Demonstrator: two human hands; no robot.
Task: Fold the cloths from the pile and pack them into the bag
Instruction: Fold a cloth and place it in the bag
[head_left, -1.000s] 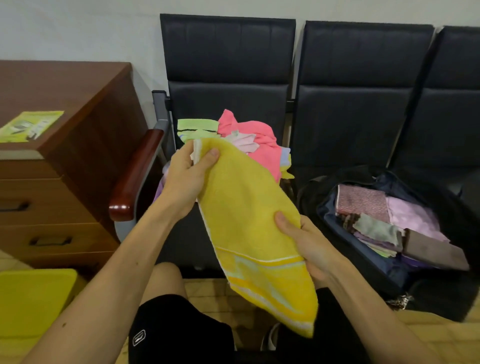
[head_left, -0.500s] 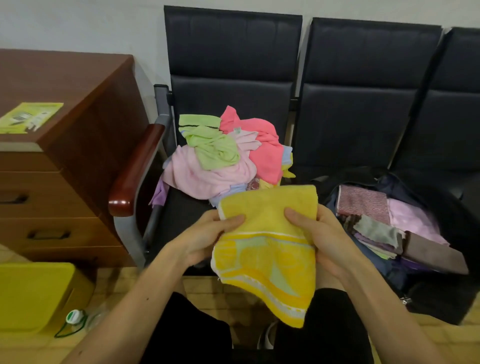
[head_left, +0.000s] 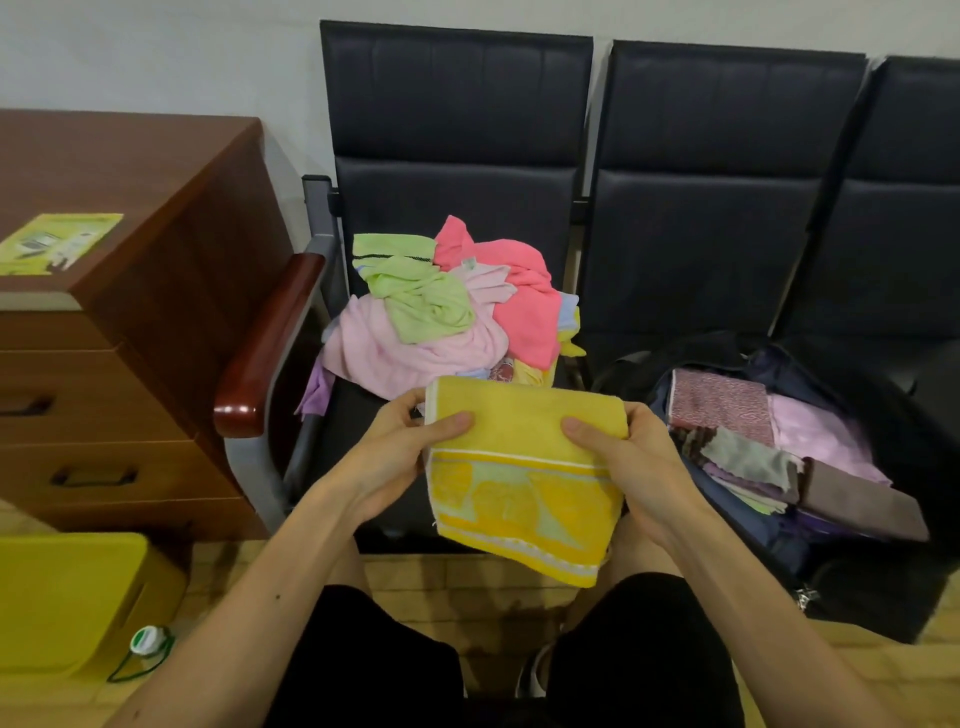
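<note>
Your left hand (head_left: 395, 457) pinches the left edge of the folded yellow towel (head_left: 524, 467), thumb laid across the front and the other fingers curled behind it. Your right hand (head_left: 623, 467) does the same on the right edge, thumb on the front face near the top corner. Each grip is closed on the towel. The towel hangs doubled over between your hands above your knees, its fold along the top and its pale patterned band with white stripes towards the bottom.

The pile (head_left: 447, 312) of unfolded cloths sits on the leftmost black seat (head_left: 457, 104), just beyond the towel: light green on top, pale pink beneath, coral pink on the right, with bits of lilac, blue and yellow showing at the edges. A small white tag shows on the coral cloth, too small to read.

The bag (head_left: 883, 597), dark and unzipped, lies open on the next seat to your right. Folded cloths (head_left: 769, 436) are stacked inside it: a reddish patterned one, a pale lilac one, a grey one and a brown one.

To your left stands a brown wooden drawer unit (head_left: 130, 364) with a green printed leaflet (head_left: 57, 244) on top; its writing is too blurred to read. A yellow box (head_left: 62, 597) rests on the floor below.
</note>
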